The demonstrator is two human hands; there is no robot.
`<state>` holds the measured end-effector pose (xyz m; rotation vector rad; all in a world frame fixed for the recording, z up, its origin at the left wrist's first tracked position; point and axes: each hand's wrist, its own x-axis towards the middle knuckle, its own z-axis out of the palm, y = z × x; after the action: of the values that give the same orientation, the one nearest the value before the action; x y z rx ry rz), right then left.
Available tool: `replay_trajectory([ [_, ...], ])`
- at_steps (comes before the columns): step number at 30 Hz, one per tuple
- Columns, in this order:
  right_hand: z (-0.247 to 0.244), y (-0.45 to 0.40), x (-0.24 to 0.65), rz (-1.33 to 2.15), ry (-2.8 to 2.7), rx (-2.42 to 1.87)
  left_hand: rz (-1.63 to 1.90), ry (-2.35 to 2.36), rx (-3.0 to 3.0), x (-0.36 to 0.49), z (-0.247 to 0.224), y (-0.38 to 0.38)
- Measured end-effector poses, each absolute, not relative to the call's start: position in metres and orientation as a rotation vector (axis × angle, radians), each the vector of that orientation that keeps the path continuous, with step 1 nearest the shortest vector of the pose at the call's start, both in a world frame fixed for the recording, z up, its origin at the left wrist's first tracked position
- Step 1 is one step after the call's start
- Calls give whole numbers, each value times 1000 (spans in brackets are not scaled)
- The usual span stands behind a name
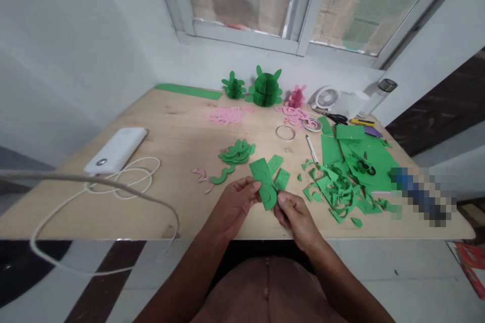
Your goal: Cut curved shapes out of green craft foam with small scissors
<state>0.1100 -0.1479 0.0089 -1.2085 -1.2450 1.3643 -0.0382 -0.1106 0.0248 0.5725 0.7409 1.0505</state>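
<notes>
In front of me, a piece of green paper (261, 174) with curved outlines and a rounded lower end is held up between my hands. My left hand (238, 202) pinches its left edge between thumb and fingers. The fingers of my right hand (295, 212) are closed at its lower right edge. Just beyond lie two smaller green paper pieces (282, 179). To the left, a pile of green paper cutouts (238, 152) sits beside a curved green strip (223, 176) and some small pink paper bits (200, 175).
Green scraps (341, 192) and black-handled scissors (366, 165) lie on green sheets at right. Behind stand green paper figures (267, 88) and a pink one (297, 97), near pink cutouts (227, 115), tape (312, 124) and a fan (327, 98). A power bank (117, 150) trails a cable at left.
</notes>
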Motion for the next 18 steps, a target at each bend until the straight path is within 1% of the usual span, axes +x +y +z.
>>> replay_trajectory([
  [18,8,-148,119,1593,-1120,-1021,1000,808,794,-39,26,-113],
])
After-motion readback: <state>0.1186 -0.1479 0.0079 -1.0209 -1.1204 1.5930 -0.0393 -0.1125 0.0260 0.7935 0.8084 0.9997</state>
